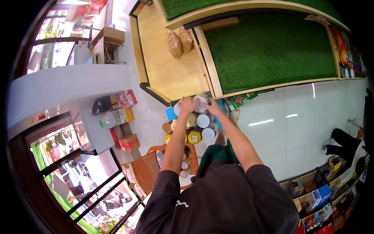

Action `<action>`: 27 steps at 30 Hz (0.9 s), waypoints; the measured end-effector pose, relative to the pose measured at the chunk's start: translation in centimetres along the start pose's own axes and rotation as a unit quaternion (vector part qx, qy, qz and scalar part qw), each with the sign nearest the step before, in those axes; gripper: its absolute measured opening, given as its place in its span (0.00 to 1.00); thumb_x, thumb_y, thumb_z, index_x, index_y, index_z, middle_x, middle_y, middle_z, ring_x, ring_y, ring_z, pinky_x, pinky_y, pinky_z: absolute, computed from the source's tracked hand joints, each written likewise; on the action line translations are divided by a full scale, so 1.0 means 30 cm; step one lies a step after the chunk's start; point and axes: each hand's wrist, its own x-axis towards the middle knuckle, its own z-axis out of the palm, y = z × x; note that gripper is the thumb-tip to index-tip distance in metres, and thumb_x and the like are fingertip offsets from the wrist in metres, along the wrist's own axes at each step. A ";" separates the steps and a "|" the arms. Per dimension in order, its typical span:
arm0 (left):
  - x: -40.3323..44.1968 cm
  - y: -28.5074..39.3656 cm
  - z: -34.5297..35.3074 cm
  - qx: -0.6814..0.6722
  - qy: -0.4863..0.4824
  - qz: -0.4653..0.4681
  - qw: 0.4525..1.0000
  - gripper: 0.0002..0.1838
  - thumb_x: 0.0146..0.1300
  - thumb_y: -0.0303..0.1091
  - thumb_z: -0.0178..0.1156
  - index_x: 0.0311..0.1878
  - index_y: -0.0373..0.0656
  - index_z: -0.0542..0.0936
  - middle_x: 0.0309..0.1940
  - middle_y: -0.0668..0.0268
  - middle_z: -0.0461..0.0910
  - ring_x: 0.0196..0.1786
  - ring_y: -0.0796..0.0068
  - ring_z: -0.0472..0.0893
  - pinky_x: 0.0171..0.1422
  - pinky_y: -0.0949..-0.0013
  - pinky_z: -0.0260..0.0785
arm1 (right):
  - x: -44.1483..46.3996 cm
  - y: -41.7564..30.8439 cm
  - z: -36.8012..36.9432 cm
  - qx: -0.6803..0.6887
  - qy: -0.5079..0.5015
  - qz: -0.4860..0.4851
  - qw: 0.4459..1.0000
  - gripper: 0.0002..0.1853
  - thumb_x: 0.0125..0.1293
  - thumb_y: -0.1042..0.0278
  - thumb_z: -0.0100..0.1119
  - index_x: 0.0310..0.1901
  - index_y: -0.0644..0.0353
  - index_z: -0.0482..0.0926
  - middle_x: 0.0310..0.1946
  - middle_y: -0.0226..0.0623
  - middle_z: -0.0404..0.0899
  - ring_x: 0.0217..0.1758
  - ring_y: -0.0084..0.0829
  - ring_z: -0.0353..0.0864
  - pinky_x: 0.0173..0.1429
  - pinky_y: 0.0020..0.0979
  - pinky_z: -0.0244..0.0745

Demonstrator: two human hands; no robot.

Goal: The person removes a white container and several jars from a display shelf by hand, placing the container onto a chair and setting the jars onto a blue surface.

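Both of my hands are at the near edge of the wooden display counter. My left hand [187,105] has its fingers curled at the left side of a whitish, see-through container [200,103], perhaps a jar or a bag. My right hand [213,107] grips its right side. Just below them stand several jars, some with a white lid [203,121], others with a yellow lid [194,137]. A second whitish round thing [177,109] is partly hidden by my left hand. A blue surface [170,114] shows beside the jars.
Two bags of tan pieces [174,45] lie on the wooden counter [156,46]. Green artificial turf [269,46] covers the display at right. A wicker chair [146,169] stands below left, near a large clear bottle [113,118]. Stocked shelves [319,199] line the lower right.
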 end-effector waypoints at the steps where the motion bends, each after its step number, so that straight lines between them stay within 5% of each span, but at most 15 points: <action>1: -0.002 0.003 -0.001 -0.048 0.017 0.007 0.999 0.30 0.60 0.60 0.52 0.51 0.42 0.78 0.59 0.51 0.73 0.67 0.51 0.65 0.70 0.38 0.42 | 0.031 0.027 0.019 0.025 -0.017 -0.006 1.000 0.53 0.51 0.42 0.70 0.68 0.71 0.56 0.55 0.50 0.74 0.53 0.33 0.77 0.53 0.31 0.74; 3: 0.039 -0.028 0.044 -0.222 0.031 0.048 0.973 0.26 0.58 0.52 0.58 0.48 0.39 0.72 0.48 0.47 0.77 0.53 0.48 0.76 0.61 0.49 0.61 | 0.049 0.039 0.017 0.113 -0.042 0.014 0.993 0.53 0.50 0.46 0.72 0.68 0.71 0.55 0.56 0.51 0.73 0.53 0.34 0.77 0.52 0.30 0.74; 6: 0.005 0.049 0.016 -0.221 0.107 0.137 0.960 0.21 0.58 0.44 0.62 0.45 0.37 0.72 0.41 0.47 0.78 0.45 0.50 0.79 0.50 0.60 0.70 | -0.009 -0.059 -0.016 0.207 -0.052 0.057 0.975 0.48 0.53 0.56 0.72 0.68 0.71 0.55 0.56 0.51 0.73 0.52 0.33 0.78 0.51 0.30 0.74; 12: -0.031 0.159 -0.108 -0.218 0.106 0.179 0.953 0.24 0.55 0.39 0.65 0.53 0.39 0.72 0.44 0.47 0.78 0.47 0.50 0.78 0.50 0.56 0.70 | 0.044 -0.095 -0.083 0.308 0.005 -0.052 0.950 0.39 0.54 0.60 0.72 0.63 0.63 0.61 0.52 0.46 0.75 0.50 0.31 0.78 0.47 0.28 0.77; 14: -0.051 0.207 -0.141 -0.180 0.165 0.263 0.933 0.26 0.55 0.35 0.64 0.57 0.41 0.72 0.49 0.49 0.79 0.50 0.57 0.78 0.55 0.60 0.70 | -0.025 -0.211 -0.197 0.312 -0.014 0.011 0.950 0.36 0.55 0.61 0.71 0.62 0.60 0.62 0.52 0.44 0.74 0.50 0.30 0.78 0.45 0.30 0.77; 16: -0.186 0.309 -0.219 -0.150 0.184 0.270 0.933 0.28 0.54 0.33 0.64 0.60 0.42 0.72 0.56 0.50 0.75 0.55 0.56 0.74 0.58 0.60 0.68 | -0.066 -0.262 -0.274 0.456 -0.077 0.002 0.887 0.30 0.60 0.63 0.67 0.61 0.50 0.63 0.51 0.34 0.74 0.48 0.29 0.78 0.45 0.33 0.77; 22: -0.517 0.497 -0.342 -0.049 0.269 0.382 0.883 0.39 0.49 0.35 0.69 0.67 0.43 0.65 0.68 0.51 0.59 0.65 0.48 0.64 0.65 0.56 0.61 | -0.330 -0.303 -0.498 0.538 -0.167 -0.090 0.821 0.24 0.61 0.64 0.64 0.56 0.52 0.65 0.51 0.32 0.74 0.53 0.29 0.76 0.47 0.34 0.78; 24: -0.581 0.523 -0.320 -0.262 0.234 0.364 0.863 0.47 0.48 0.38 0.72 0.70 0.44 0.59 0.70 0.52 0.53 0.69 0.51 0.60 0.69 0.56 0.59 | -0.409 -0.306 -0.517 0.532 -0.182 -0.107 0.820 0.23 0.61 0.64 0.63 0.55 0.51 0.65 0.50 0.31 0.74 0.54 0.29 0.76 0.48 0.34 0.78; 27: -0.618 0.486 -0.207 -0.404 0.178 0.348 0.827 0.51 0.48 0.38 0.73 0.72 0.45 0.53 0.70 0.53 0.50 0.70 0.56 0.59 0.70 0.56 0.59 | -0.504 -0.320 -0.509 0.515 -0.137 -0.122 0.837 0.22 0.62 0.63 0.61 0.55 0.51 0.66 0.50 0.31 0.73 0.53 0.29 0.75 0.51 0.32 0.76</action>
